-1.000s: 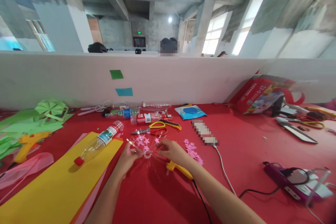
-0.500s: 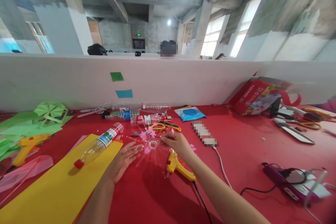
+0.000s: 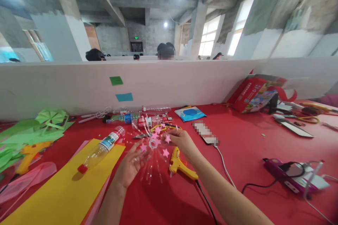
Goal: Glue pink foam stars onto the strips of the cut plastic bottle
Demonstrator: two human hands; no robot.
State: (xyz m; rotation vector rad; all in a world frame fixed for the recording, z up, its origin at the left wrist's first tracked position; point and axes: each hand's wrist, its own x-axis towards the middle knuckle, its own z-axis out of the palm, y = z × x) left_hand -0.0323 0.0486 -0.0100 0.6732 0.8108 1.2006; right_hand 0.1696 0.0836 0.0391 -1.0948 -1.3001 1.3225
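Between my hands is a clear plastic bottle cut into long thin strips [image 3: 153, 143], splayed out around its neck ring. Pink stars [image 3: 165, 153] sit on and among the strips. My right hand [image 3: 181, 140] pinches the right side of this piece by thumb and forefinger, close to one star. On the left, my left hand [image 3: 131, 165] has its fingers curled at the strips beside another star; the fingertips are partly blurred. A yellow hot glue gun [image 3: 182, 167] lies just below my right hand. Scissors with yellow handles [image 3: 158, 127] lie behind the cut bottle.
A whole bottle [image 3: 101, 150] lies on yellow sheets [image 3: 58, 186]. More bottles [image 3: 126, 118] lie near the white partition [image 3: 169, 81]. To the right are a blue wipes pack [image 3: 190, 113], a phone on a cable [image 3: 204, 133] and a purple power strip [image 3: 287, 177]. Green paper [image 3: 34, 130] is at left.
The cut bottle has turned in my hands, and its stars now show more clearly. My left hand has gone from stretched fingers to fingers curled in at the strips. My right hand keeps its pinch.
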